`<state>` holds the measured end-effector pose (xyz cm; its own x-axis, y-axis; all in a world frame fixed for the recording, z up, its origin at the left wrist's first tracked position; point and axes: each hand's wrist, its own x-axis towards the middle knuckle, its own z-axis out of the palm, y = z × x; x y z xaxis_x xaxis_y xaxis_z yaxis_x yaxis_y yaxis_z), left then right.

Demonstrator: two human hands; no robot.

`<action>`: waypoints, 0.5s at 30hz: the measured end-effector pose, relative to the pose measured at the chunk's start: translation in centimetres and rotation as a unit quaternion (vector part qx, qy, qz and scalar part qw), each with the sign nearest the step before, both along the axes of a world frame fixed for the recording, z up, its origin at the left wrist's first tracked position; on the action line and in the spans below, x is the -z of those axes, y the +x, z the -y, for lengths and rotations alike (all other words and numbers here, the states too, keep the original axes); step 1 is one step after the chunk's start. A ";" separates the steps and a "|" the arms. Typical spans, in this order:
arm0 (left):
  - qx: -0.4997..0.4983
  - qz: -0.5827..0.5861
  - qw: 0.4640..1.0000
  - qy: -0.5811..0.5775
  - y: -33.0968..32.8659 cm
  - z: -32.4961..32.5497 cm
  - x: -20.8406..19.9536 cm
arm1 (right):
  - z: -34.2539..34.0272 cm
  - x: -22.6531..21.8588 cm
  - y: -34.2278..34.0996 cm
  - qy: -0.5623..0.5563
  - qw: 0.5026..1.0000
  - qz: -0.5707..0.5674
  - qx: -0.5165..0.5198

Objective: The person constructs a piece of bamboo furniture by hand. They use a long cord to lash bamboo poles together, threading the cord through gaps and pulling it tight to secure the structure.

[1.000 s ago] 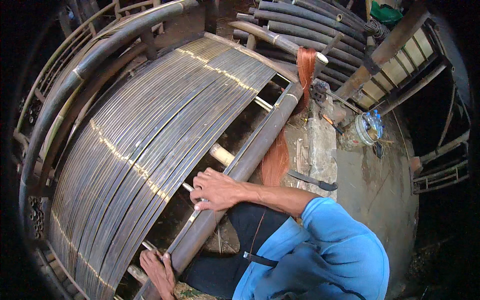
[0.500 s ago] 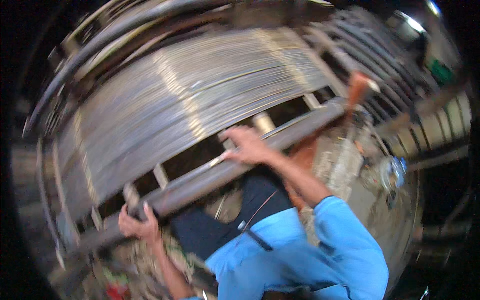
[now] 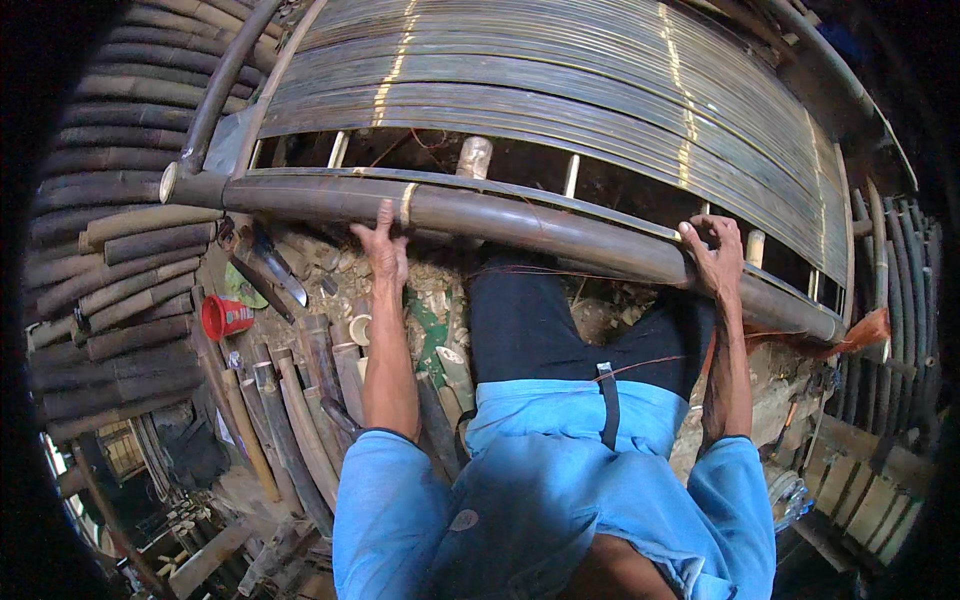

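Observation:
A thick dark bamboo pole [image 3: 550, 232] runs across in front of me, along the near edge of a frame with a panel of dark bamboo slats [image 3: 540, 85]. On top of the pole lies a thin bamboo strip [image 3: 600, 213]. My left hand [image 3: 383, 248] is open, one finger stretched up over the pole's near face beside a pale ring. Further right, my right hand [image 3: 718, 258] has thumb and fingers bent together at the strip's edge, its palm against the pole. A thin reddish cord [image 3: 540, 271] hangs below the pole, across my trousers.
Stacked bamboo poles [image 3: 130, 190] fill the left side. Cut bamboo lengths [image 3: 290, 425], a red cup [image 3: 226, 316] and a knife-like blade [image 3: 288, 280] lie lower left. An orange piece [image 3: 865, 332] wraps the pole's right end; more poles [image 3: 905, 290] stand beyond.
The view has turned and become sharp. My right hand has moved along the pole towards its right end, and its fingers have drawn in. My left hand has loosened and straightened.

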<state>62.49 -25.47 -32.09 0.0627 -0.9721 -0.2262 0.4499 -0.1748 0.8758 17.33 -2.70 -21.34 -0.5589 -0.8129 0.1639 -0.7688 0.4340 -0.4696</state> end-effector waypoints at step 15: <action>0.007 0.154 0.959 0.238 30.3 -7.3 0.8 | 4.4 0.3 7.6 -0.088 0.986 -0.141 0.028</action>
<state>92.80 -18.13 -32.85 0.1849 -0.7645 -0.6175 0.1777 -0.5920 0.7861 24.91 -7.08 -21.61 -0.5140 -0.7269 0.4553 -0.8568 0.4102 -0.3124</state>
